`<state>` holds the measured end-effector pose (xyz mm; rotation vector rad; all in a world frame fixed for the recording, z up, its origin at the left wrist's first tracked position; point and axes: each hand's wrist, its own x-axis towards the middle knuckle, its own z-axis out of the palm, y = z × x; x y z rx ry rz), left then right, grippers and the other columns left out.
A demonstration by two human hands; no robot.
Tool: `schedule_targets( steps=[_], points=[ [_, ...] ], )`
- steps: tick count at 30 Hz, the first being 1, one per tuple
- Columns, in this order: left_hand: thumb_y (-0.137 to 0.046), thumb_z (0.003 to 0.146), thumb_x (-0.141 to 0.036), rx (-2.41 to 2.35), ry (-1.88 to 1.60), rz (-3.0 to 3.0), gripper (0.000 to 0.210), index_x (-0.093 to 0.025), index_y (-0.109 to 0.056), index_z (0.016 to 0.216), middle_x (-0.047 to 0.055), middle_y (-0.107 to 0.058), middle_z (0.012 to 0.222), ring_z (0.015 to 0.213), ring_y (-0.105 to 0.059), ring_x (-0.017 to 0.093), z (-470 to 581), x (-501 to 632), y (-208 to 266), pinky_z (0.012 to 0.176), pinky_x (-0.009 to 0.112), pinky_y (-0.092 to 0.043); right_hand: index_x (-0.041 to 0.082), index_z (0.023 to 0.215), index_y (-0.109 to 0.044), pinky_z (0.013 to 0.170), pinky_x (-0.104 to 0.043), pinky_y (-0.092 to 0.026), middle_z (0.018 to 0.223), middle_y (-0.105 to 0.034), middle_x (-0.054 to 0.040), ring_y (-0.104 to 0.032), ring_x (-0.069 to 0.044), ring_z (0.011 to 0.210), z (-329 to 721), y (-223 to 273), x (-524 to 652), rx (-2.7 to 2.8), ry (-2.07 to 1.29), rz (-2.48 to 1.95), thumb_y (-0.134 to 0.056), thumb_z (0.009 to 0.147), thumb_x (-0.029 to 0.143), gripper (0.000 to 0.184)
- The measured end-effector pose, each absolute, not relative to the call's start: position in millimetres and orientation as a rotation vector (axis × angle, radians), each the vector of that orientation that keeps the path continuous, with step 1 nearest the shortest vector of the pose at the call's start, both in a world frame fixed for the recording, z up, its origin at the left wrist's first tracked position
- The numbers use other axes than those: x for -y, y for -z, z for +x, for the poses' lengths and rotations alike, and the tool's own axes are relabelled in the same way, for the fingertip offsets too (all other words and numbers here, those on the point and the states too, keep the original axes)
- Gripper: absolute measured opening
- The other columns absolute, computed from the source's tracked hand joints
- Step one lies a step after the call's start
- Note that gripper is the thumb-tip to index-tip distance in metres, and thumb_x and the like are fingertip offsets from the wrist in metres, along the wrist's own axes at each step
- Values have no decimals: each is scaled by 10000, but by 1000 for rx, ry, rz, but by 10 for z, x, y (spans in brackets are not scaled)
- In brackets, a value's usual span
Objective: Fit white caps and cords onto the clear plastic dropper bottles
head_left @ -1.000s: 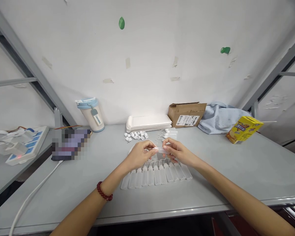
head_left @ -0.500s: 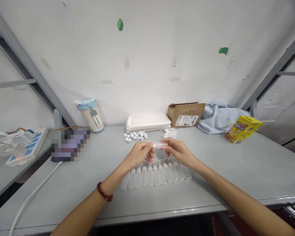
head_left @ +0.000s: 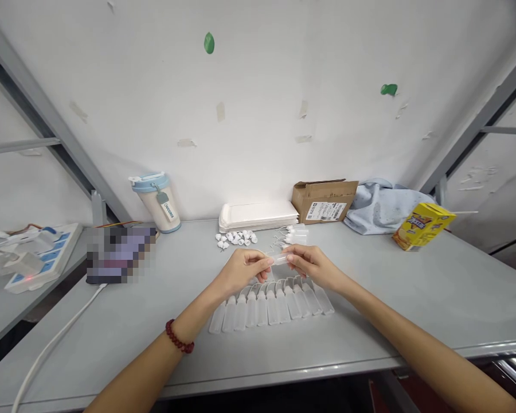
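Around the middle of the desk (head_left: 413,275), a bit back from the near edge, two hands have hold of one small see-through bottle (head_left: 280,260). The left hand (head_left: 243,268) pinches one end between thumb and fingers, the right hand (head_left: 312,265) pinches the other, so the thing lies sideways in the air. Can't make out anything inside it, fwiw.

Just below the hands, toward the near edge, there's a row of cloudy clear bottles (head_left: 272,307) lying flat side by side, thin white strings looping off their tops. No idea if they've got anything in them, the plastic's too hazy. A few more bottles (head_left: 298,234) lie past the right hand, in front of the cardboard box (head_left: 324,201). That box sits up against the far edge and I can't see into it. Left of it, touching or nearly so, is a stack of white trays (head_left: 258,215), with a loose pile of little white caps (head_left: 238,238) in front.

Toward the far left corner stands a cream cup (head_left: 159,201) with its blue lid on, contents hidden. Over by the far right corner there's a yellow drink carton (head_left: 421,225) with a straw (head_left: 466,213) sticking out, next to a crumpled blue cloth (head_left: 376,206).
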<state>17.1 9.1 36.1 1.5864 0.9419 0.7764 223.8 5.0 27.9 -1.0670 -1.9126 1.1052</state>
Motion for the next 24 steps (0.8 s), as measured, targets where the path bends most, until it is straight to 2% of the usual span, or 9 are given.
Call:
schedule_targets(
  steps=[4,7,11,16,21,24],
  points=[
    [-620,770,-332,-989,-826,1643,221,-115,-661,761,4,-609,608,557,-577,102,175,-96,-362,579,218,-482,147,875,-578,443,-214,-361,632,-472,23,-385,-77,467,2222,-240,-51,1876,-1131,-1074,-433,882,419,309],
    [-600,786,-355,-995,-816,1595,250,-114,-648,739,18,-621,646,573,-591,107,194,-90,-368,602,233,-496,149,922,-573,472,-222,-391,651,-502,18,-409,-80,477,2203,-241,-47,1845,-1089,-1062,-441,878,392,280],
    [-545,813,-441,-952,-729,1444,366,-103,-631,701,33,-596,663,530,-570,107,210,-64,-374,501,237,-484,152,959,-568,506,-229,-401,669,-539,10,-448,-90,500,2191,-253,-34,1859,-980,-1035,-444,876,352,249],
    [-569,796,-440,-936,-799,1360,353,-99,-636,730,2,-541,589,475,-519,94,227,-24,-404,416,212,-434,161,963,-572,510,-220,-392,688,-532,10,-452,-86,518,2191,-248,-12,1877,-955,-999,-436,892,350,244],
    [-560,808,-374,-956,-829,1572,333,-114,-592,603,6,-552,547,487,-527,98,227,-6,-432,501,222,-455,149,915,-583,479,-214,-383,562,-426,50,-417,-85,475,2188,-268,5,1855,-979,-1028,-456,877,385,271],
    [-540,823,-321,-989,-826,1745,281,-130,-601,626,18,-602,594,549,-566,116,220,4,-421,569,225,-461,148,877,-575,469,-220,-401,515,-400,61,-409,-91,460,2189,-292,9,1819,-1055,-1049,-473,858,428,299]
  ],
)
